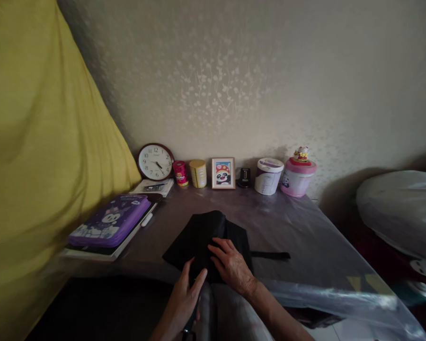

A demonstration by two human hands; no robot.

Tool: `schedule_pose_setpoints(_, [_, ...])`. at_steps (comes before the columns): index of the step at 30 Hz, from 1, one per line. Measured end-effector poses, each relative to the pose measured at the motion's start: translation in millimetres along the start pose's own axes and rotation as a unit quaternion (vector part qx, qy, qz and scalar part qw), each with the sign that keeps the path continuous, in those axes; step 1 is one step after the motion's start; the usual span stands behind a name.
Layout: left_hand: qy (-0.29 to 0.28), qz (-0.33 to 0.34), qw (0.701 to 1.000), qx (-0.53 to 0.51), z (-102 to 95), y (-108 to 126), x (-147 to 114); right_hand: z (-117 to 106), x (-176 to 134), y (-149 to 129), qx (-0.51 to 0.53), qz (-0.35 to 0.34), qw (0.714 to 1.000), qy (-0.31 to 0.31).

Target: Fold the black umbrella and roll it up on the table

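- Umbrella of loose, matte black fabric (pixel 199 232), by its look a folding one, lies bunched at the near edge of a purplish-grey bench under clear plastic sheeting (pixel 284 225).
- Left hand (pixel 183 297), at the umbrella's near side: thumb and forefinger stand apart beside the cloth, while the lower fingers appear wrapped around a dark, slim handle (pixel 189 326).
- Right hand (pixel 236 271) rests on the umbrella's right half, fingers bent and slightly spread; the thumb is hidden, so whether they pinch cloth cannot be told.
- Handle runs roughly away from the person, toward the umbrella; a flat black fabric strap (pixel 271 255) juts rightward from it, beyond the right hand, the nearer of the two.
- Purple zipped case with a cartoon print (pixel 110 222) sits left of the umbrella; a framed panda picture (pixel 223 174) stands behind it.
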State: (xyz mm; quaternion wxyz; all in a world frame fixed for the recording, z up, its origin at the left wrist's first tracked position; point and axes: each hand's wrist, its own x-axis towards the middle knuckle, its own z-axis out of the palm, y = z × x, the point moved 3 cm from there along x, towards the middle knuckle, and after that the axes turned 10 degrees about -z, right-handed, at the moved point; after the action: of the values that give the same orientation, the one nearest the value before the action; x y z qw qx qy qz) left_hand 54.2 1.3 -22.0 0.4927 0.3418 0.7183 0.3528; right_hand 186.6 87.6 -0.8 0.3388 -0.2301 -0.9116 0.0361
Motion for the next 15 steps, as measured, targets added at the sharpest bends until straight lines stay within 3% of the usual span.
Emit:
schedule_pose_setpoints(9, [0.026, 0.003, 0.997, 0.07, 2.6, 7.4, -4.2, 9.4, -6.5, -5.6, -0.051, -0.026, 0.998, 0.0])
schedule_pose_setpoints(15, [0.057, 0.122, 0.974, 0.185, 6.4, 4.2, -5.0, 11.0, -2.5, -7.8, -0.055, -0.03, 0.998, -0.024])
